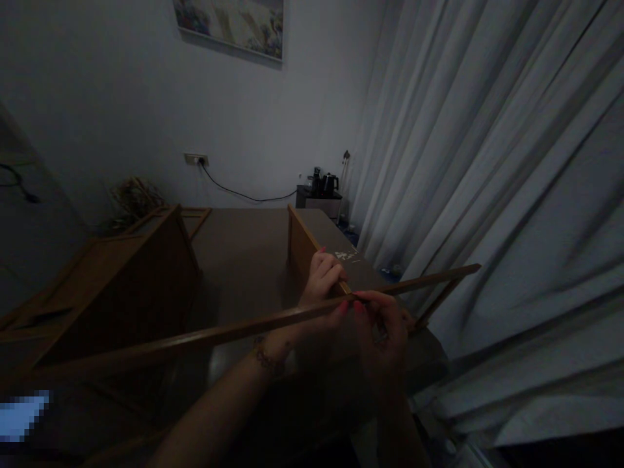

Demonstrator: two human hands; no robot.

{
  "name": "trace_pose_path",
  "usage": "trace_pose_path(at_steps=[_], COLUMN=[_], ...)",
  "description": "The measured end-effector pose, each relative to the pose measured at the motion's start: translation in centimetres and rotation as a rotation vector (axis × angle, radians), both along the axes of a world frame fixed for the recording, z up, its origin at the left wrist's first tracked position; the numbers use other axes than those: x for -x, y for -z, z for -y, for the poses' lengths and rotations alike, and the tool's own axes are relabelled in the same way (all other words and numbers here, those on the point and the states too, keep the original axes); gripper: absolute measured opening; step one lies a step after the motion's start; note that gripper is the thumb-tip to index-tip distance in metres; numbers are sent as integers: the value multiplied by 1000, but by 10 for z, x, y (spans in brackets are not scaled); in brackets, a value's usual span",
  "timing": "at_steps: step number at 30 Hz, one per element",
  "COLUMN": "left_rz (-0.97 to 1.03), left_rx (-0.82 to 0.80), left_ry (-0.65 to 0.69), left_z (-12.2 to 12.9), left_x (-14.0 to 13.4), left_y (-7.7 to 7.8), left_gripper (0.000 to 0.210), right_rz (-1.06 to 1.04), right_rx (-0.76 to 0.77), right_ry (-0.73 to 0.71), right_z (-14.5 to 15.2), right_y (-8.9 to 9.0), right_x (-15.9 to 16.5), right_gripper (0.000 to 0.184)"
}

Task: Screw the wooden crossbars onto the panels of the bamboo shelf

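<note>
A long, thin wooden rail (253, 326) runs slantwise across the front of the view. An upright wooden board (303, 242) meets it near the middle, its edge ending at the rail. My left hand (322, 279) is closed round the end of this board, with the thumb down by the rail. Close beside it, my right hand (385, 320) is closed in a pinch at the joint between rail and board. Whatever sits between those fingertips is too small and dark to make out. At its right end the rail joins a short wooden crosspiece (441, 299).
Small pale pieces (345, 255) lie on the brown tabletop (238, 253) beyond my hands. To the left stands a larger wooden frame with panels (141, 286). A kettle (330, 184) is on a small cabinet (322, 207) at the back. Curtains (487, 162) hang along the right.
</note>
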State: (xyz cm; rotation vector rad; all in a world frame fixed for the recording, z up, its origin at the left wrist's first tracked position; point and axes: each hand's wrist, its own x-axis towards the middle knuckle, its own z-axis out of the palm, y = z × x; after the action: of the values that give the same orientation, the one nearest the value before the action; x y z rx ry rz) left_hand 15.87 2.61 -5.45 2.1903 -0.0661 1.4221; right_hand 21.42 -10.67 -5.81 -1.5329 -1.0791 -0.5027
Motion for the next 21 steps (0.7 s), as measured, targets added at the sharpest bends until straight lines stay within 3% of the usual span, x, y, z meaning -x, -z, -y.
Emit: trace_pose_path(at_steps=[8, 14, 21], left_rz=[51, 66, 40], left_rx=[124, 114, 79], left_ry=[33, 11, 2], left_z=[8, 8, 7], left_x=[-1, -2, 1], left_y=[-6, -2, -5], left_gripper=[55, 53, 53], right_rz=[-9, 28, -161], right_rx=[15, 15, -54], right_ry=[-28, 15, -96], right_z=[0, -1, 1], right_y=[2, 5, 3], right_x=[1, 1, 4], right_gripper=[15, 15, 18])
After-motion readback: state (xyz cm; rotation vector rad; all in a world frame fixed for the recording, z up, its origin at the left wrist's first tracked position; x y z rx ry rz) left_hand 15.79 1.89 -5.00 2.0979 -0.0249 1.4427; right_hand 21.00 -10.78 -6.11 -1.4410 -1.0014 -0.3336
